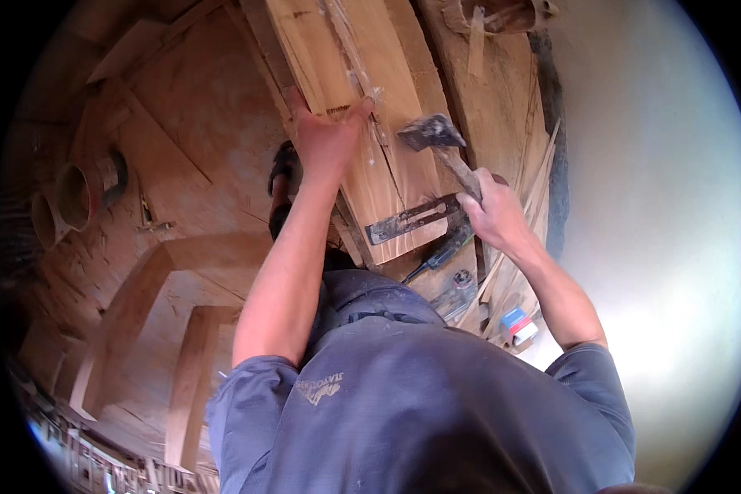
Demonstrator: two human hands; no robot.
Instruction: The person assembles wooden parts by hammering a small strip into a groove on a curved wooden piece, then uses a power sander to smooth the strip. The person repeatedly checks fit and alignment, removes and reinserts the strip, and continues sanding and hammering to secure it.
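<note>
Two pale wooden planks lie side by side, with a whitish-flecked seam between them. My left hand (pixel 331 136) spans the left plank (pixel 313 49), its thumb at the seam and its fingers at the far-left edge, closed on the plank. My right hand (pixel 496 212) is wrapped round the wooden handle of a hatchet (pixel 432 133); its dark, worn head is just above the right plank (pixel 399 82). Across the planks' near end lies a dark slotted strip (pixel 412 220). The hatchet head hides a little of the right plank's edge.
A dark long-shafted tool (pixel 440 253) and a small blue, red and white box (pixel 517 325) lie below the right hand. Wooden frame pieces (pixel 132 309) and a round container (pixel 78 196) are on the left. A pale wall (pixel 659 206) bounds the right.
</note>
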